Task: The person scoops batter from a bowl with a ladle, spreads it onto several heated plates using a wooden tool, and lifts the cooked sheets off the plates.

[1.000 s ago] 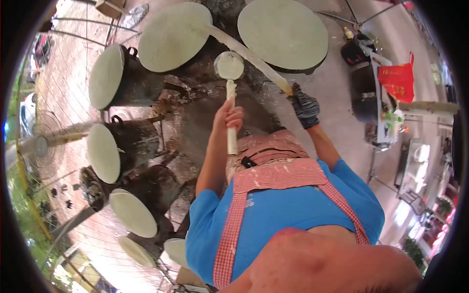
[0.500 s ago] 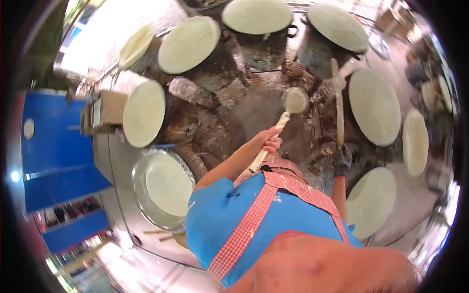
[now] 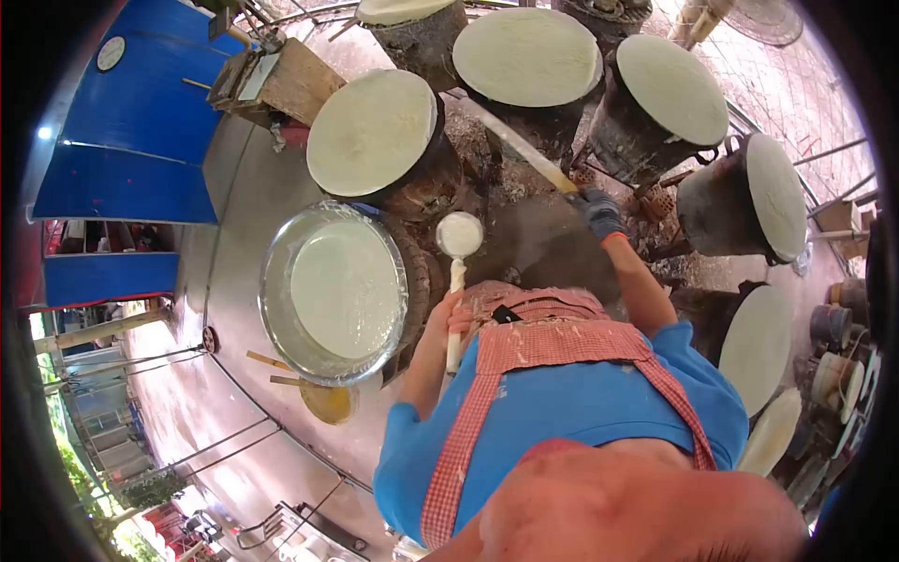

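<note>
My left hand (image 3: 449, 317) is closed around the pale handle of a ladle (image 3: 460, 234). Its round bowl looks whitish inside and sits just right of a wide metal basin (image 3: 266, 281) holding smooth white batter (image 3: 342, 281). On my right hand (image 3: 599, 214) is a dark grey glove, and its fingers wrap the near end of a long flat wooden stick (image 3: 518, 142). The stick's far end reaches up and left, between a round white-topped pot (image 3: 373, 133) and another white-topped pot (image 3: 528, 58).
Several dark pots with white round tops curve around me, including one pot (image 3: 782, 197) at the right. A cardboard box (image 3: 298, 82) and blue panels (image 3: 140, 103) stand at the upper left. A yellow-bottomed pan (image 3: 328, 403) lies below the basin.
My view and body have turned left, so the basin appears nearer the middle. The ladle has moved leftward toward the basin. My right hand has swung the stick left across the pots.
</note>
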`<state>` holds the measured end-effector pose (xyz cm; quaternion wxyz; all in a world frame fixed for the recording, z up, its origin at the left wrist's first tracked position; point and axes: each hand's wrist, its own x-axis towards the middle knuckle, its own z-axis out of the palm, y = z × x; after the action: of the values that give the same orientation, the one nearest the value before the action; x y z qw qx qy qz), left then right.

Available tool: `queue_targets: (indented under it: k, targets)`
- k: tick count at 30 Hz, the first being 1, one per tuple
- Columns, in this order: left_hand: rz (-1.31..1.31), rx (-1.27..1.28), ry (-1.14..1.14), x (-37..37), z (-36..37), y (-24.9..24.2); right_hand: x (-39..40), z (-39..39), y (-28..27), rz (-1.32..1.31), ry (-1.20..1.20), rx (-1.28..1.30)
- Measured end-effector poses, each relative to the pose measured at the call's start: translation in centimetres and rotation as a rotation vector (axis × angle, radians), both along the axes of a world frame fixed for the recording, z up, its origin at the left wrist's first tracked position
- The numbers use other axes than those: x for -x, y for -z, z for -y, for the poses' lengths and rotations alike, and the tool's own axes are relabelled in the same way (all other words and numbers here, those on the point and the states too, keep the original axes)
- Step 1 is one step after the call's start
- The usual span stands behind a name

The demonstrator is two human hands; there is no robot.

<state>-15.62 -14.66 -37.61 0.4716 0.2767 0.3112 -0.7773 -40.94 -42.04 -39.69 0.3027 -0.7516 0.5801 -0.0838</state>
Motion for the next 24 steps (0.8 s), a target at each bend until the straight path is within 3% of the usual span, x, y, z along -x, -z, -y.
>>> queue_targets:
  k: [3, 5, 6, 7, 9, 12, 15, 17, 18, 22, 24]
  targets:
    - [-0.085, -0.005, -0.148, -0.5, -1.0, -0.2, -3.1, 1.2, 1.5, -0.026, -0.114, 0.071]
    - [-0.130, 0.002, -0.278, -0.5, -1.5, -0.5, -4.2, 1.4, -0.9, -0.152, -0.210, 0.082]
    - [0.050, 0.081, -0.302, 0.0, -1.5, -0.8, -4.4, 0.9, -2.5, -0.114, -0.284, 0.204]
    - [0.045, 0.079, -0.333, 0.1, -1.6, -0.5, -4.7, 1.5, -3.1, -0.118, -0.316, 0.205]
    - [-0.245, 0.143, -0.438, 1.2, -2.0, 0.6, -4.9, 3.0, -3.5, -0.238, -0.515, 0.150]
    - [-0.299, 0.072, -0.616, 4.0, -1.0, -0.6, -7.2, 5.1, -2.7, -0.248, -0.697, 0.200]
    - [-0.346, 0.112, -0.754, 5.8, -0.2, -1.6, -11.7, 5.6, -3.5, -0.131, -0.796, 0.277]
    - [-0.229, 0.022, -0.835, 6.6, 0.0, -2.3, -15.2, 5.9, -3.9, -0.229, -0.884, 0.185]
    - [-0.334, 0.159, -0.868, 7.3, -1.1, -1.2, -17.3, 6.1, -1.1, -0.165, -0.919, 0.159]
    - [-0.234, 0.175, -0.828, 7.0, -4.0, 0.1, -27.3, 3.1, -1.7, -0.249, -1.127, 0.212]
    - [-0.243, 0.157, -0.826, 6.2, -5.6, 0.1, -32.4, 1.1, -0.8, -0.157, -1.172, 0.456]
